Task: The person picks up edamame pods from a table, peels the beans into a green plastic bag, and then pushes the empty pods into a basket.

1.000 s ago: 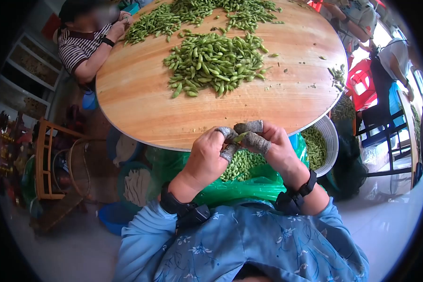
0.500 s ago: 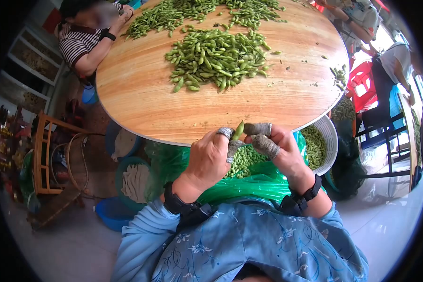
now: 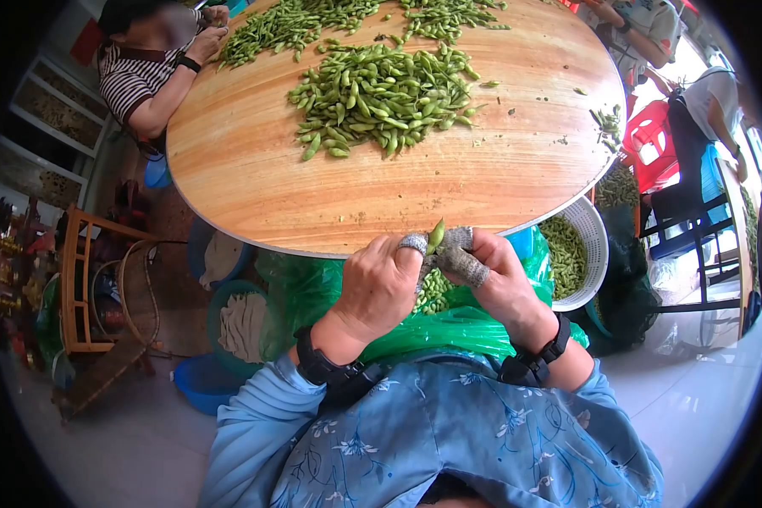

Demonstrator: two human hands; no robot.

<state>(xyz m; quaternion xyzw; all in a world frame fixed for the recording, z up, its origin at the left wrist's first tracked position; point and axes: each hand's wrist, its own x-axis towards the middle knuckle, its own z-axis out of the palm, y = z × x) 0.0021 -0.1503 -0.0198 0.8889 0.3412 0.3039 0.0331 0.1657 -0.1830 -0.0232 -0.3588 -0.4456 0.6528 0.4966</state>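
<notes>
Upright between my hands is a green edamame pod (image 3: 436, 234), its tip pointing up. My left hand (image 3: 371, 286) pinches it between thumb and forefinger. The fingers of my right hand (image 3: 506, 284) are closed against the pod's lower part, which they partly hide. Grey knitted covers sit on the thumb and forefinger of both hands. Below them, shelled green beans (image 3: 433, 298) lie in a shiny green plastic bag (image 3: 474, 328) at my lap. A heap of unshelled edamame pods (image 3: 385, 100) rests on the round wooden table (image 3: 313, 199) in front of me.
More pods (image 3: 271, 38) lie at the table's far side, where a person in a striped shirt (image 3: 140, 85) sits. A white basket of pods (image 3: 597, 254) stands at right. Blue basins (image 3: 203, 385) and a wooden chair (image 3: 80, 279) are at left. Other people sit at right.
My right hand has moved left, bringing its fingers from just beside the pod onto its lower part. The person in the striped shirt has shifted their hands slightly. My view has tilted a little.
</notes>
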